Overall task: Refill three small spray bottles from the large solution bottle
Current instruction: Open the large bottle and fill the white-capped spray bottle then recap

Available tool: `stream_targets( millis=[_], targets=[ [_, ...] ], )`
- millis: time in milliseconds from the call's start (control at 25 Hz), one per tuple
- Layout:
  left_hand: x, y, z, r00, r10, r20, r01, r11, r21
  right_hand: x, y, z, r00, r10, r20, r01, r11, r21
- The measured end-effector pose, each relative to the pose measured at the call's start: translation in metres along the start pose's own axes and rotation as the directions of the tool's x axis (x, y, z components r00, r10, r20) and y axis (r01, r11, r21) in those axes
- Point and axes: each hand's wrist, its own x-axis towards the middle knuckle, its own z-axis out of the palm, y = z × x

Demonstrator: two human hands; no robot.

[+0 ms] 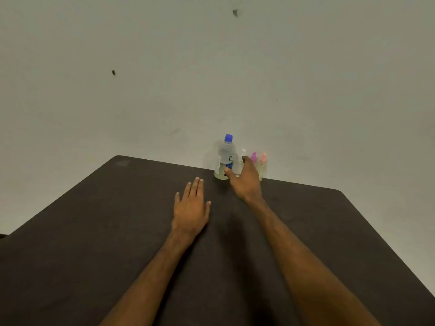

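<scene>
Dark brown worktop [117, 231]. Clear bottle [224, 158] with blue cap [228, 137]; beside it, small bottles capped white [243, 151], purple [253, 156] and pink [263, 157].

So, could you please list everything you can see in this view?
large solution bottle: one, clear with blue cap, far table edge by the wall
small spray bottles: three, white, pink and coral tops, right of the large bottle, partly behind the right hand
table: one, dark brown, foreground
wall: one, pale grey, behind the table
dark marks: two, on the wall
left hand: one, flat on the table
right hand: one, fingers spread, reaching at the bottles
</scene>
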Motion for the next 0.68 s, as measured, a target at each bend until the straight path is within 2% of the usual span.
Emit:
stream_targets(
  millis=[280, 520, 680],
  targets=[
    [0.012, -0.006, 0.016, 1.0, 0.016, 0.004, -0.016, 1.0, 0.011, 0.062, 0.005, 0.036, 0.996, 0.093, -0.001, -0.093, 0.993, 0.078],
    [0.014, -0.006, 0.018, 1.0, 0.02, 0.013, -0.02, 0.999, 0.032, 0.085, 0.013, 0.074, 0.995, 0.094, -0.017, -0.091, 0.987, 0.131],
    [0.017, -0.006, 0.019, 1.0, 0.017, 0.023, -0.019, 0.999, 0.047, 0.087, 0.015, 0.078, 0.989, 0.112, -0.097, -0.108, 0.993, 0.044]
  ],
)
